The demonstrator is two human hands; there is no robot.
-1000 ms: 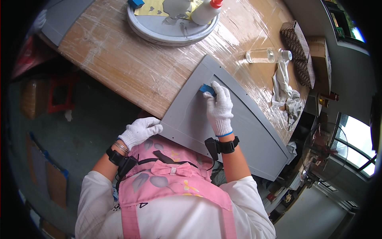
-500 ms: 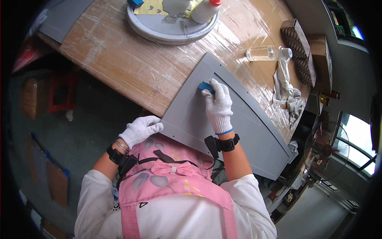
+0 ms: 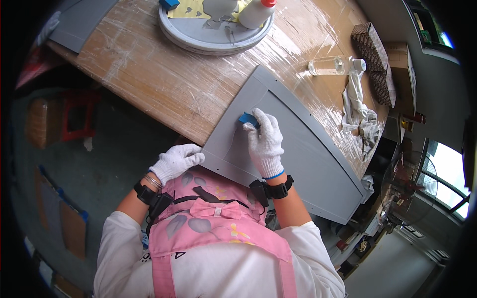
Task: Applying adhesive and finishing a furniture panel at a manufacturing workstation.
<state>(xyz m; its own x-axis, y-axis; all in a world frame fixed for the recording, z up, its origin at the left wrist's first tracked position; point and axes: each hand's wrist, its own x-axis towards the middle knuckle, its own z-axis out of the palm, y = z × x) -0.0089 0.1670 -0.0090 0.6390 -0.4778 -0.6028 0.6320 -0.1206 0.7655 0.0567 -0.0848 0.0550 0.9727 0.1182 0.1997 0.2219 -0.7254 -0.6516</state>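
A grey panel (image 3: pixel 308 154) with a raised border lies at an angle across the table's near edge and juts out in front of me. My left hand (image 3: pixel 175 161), in a white knitted glove, grips the panel's near-left corner, thumb along the edge; its fingertips are partly hidden. In a matching glove, my right hand (image 3: pixel 266 144) pinches a small blue block (image 3: pixel 246 119) and presses it on the left part of the panel, beside the border. A faint pale line shows on the grey surface near it.
The table (image 3: pixel 144 74) is wrapped in clear film. On it stand a round lid (image 3: pixel 198 42) carrying a white red-capped bottle (image 3: pixel 256 14) and another blue block (image 3: pixel 169 4). A clear bottle (image 3: pixel 328 66), rags (image 3: pixel 354 102) and patterned boxes (image 3: pixel 370 47) lie right. At far left, another gloved hand (image 3: pixel 48 27) nears a grey panel (image 3: pixel 82 22).
My right hand has slid the blue block toward me and slightly left along the panel. The left hand stays at the corner.
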